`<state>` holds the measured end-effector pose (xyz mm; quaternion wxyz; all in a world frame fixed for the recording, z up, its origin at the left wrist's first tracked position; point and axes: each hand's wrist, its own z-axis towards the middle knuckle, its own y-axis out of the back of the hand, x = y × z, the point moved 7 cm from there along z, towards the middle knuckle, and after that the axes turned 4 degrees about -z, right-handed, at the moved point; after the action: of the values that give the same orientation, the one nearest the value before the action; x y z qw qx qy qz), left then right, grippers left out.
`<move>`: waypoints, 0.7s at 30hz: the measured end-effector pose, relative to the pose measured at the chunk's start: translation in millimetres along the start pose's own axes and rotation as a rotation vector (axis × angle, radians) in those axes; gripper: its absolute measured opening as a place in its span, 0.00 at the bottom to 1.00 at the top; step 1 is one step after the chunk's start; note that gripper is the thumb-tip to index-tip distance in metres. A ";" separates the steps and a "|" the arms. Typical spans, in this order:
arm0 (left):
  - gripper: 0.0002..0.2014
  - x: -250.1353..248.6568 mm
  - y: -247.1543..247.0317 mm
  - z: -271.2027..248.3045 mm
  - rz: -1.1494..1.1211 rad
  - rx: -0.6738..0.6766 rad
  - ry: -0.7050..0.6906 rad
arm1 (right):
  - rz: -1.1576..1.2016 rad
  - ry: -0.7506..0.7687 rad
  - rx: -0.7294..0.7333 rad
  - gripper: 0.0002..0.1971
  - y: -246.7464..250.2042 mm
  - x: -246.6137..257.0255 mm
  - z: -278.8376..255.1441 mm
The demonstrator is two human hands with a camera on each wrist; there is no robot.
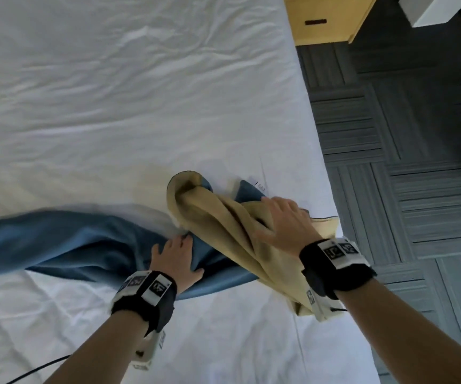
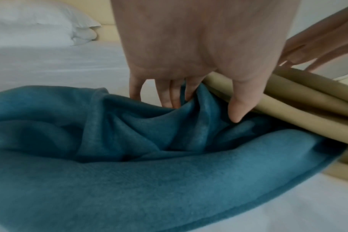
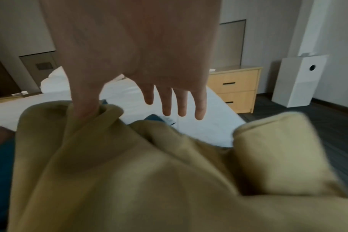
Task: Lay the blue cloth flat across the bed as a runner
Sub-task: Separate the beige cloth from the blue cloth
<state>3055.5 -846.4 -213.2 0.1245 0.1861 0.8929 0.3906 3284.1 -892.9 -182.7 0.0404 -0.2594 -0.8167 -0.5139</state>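
Room: grey striped carpet tiles (image 1: 406, 139) to the right of a bed with a wrinkled white sheet (image 1: 129, 101). Light wooden two-drawer nightstand (image 3: 235, 90) at the bed's far right corner; a white box-shaped unit with a round dark hole (image 3: 300, 80) stands on the floor beside it. White pillow (image 2: 36, 22) at the far end of the bed in the left wrist view.

Cloth: blue fleece cloth with a tan reverse side (image 1: 65, 242) lies on the near part of the bed, not flat. Blue face runs as a rumpled band toward the left edge of the head view; the right portion is twisted and bunched, tan side out, near the right edge of the mattress, with one tan corner reaching that edge. A small white label shows at a blue corner beyond the bunch.

Left hand (image 1: 178, 256): on the blue section just left of the bunch. Fingers (image 2: 176, 95) point down and dig into a blue fold, thumb spread on the fabric. Full pinch or mere press: cannot tell.

Right hand (image 1: 284, 225): on top of the tan bunch. Thumb is buried in a tan fold; the four fingers (image 3: 182, 102) are straight, slightly apart, extended over the cloth.
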 end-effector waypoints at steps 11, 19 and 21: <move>0.38 13.6 -10.6 6.7 0.037 0.022 0.059 | -0.134 -0.082 0.054 0.13 -45.8 -6.3 17.5; 0.30 10.1 4.6 12.5 0.207 0.090 0.075 | 0.086 -0.427 -0.130 0.24 10.1 -159.5 -58.2; 0.27 5.7 7.7 12.0 0.226 0.124 0.100 | 0.267 -0.540 0.000 0.25 -2.4 -196.6 -82.9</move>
<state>3056.7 -831.4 -215.9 0.0235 0.2730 0.8938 0.3551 3435.8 -1040.2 -211.2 -0.1110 -0.4917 -0.7566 -0.4164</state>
